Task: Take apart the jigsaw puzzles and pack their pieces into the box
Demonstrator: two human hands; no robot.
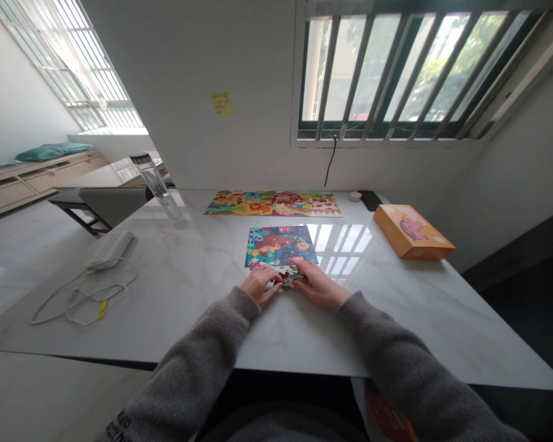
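Note:
A small colourful jigsaw puzzle (279,244) lies on the white marble table (203,307) in front of me. My left hand (260,285) rests at its near left corner, fingers curled onto the puzzle's near edge. My right hand (317,283) lies flat at the near right, fingers stretched over the bottom pieces. Loose puzzle pieces (288,277) sit between the two hands. A longer finished puzzle (274,203) lies further back by the wall.
An orange puzzle box (412,231) sits at the right. A clear water bottle (155,184) stands at the back left. A white power adapter with coiled cable (102,264) lies at the left. A dark phone (371,199) is near the wall.

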